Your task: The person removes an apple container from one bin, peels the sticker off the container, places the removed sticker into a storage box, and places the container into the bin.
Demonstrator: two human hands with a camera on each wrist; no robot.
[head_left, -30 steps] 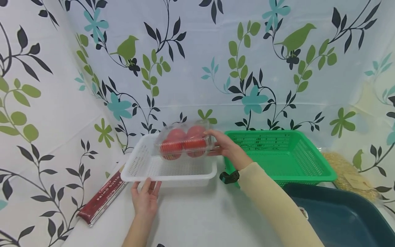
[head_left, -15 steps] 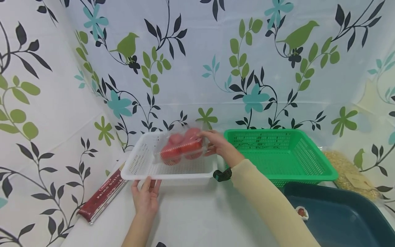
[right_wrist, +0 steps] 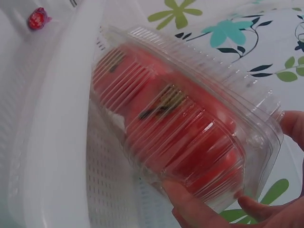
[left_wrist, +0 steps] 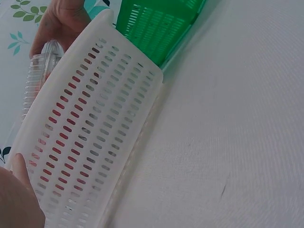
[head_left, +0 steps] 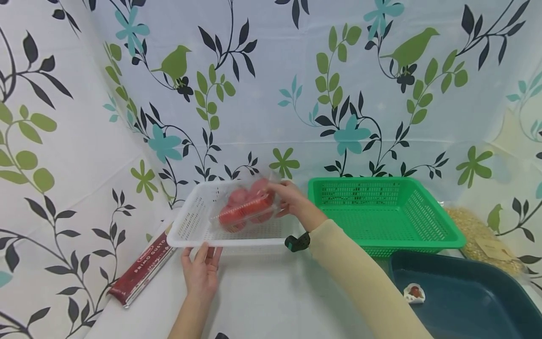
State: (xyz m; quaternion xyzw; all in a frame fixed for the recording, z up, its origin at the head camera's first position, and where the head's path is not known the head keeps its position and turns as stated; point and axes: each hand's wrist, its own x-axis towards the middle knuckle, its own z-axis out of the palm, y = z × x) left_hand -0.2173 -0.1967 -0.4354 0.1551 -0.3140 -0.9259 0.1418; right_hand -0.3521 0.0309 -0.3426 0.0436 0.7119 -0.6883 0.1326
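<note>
A clear plastic pack of red tomatoes is tilted inside the outline of the white basket. My right hand grips the pack's right end; in the right wrist view, its thumb and fingers hold the clear plastic edge, and the tomatoes show through the ribbed plastic. My left hand holds the basket's front rim from below. The left wrist view shows a left-hand digit against the basket's slotted wall, with red showing through the slots.
A green basket stands to the right, with a dark blue tray in front of it holding a small white and red item. A bag of yellowish pieces lies far right. A red spaghetti packet lies left.
The tomato pack has moved down and slightly left, its left end dipping into the white basket. My right hand and forearm moved left with it. My left hand stays at the rim.
</note>
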